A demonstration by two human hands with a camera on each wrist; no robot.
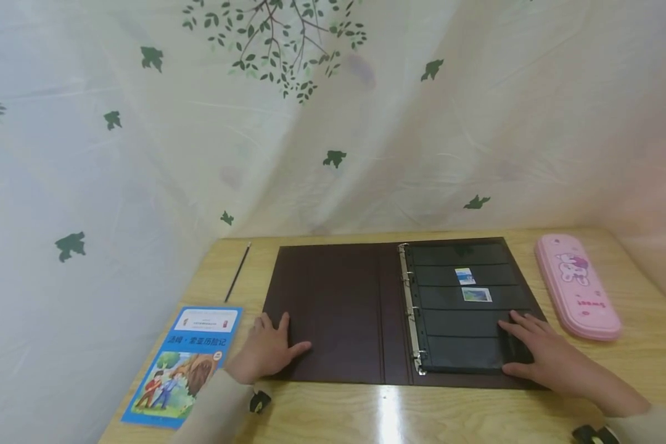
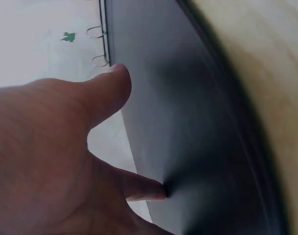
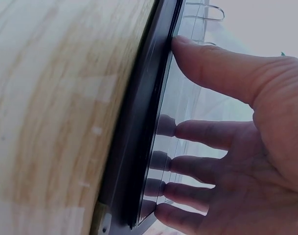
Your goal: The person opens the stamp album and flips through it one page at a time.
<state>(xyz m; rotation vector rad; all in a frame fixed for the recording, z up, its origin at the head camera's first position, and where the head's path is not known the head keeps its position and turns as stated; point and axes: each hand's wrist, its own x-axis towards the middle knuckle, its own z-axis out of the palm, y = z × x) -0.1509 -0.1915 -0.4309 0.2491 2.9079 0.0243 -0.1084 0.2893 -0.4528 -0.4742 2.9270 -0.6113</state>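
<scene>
Binder, one; stamps, two; book, pencil, pink case, one each | binder dark brown, black-paged, unfolded on our counter | our left grip and right grip touch it, fingers spread

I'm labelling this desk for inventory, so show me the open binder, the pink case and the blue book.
Open binder (image 1: 338, 308): head view, bare inner cover.
Pink case (image 1: 579, 288): head view, middle of the lid.
Blue book (image 1: 182, 366): head view, front cover illustration.
</scene>
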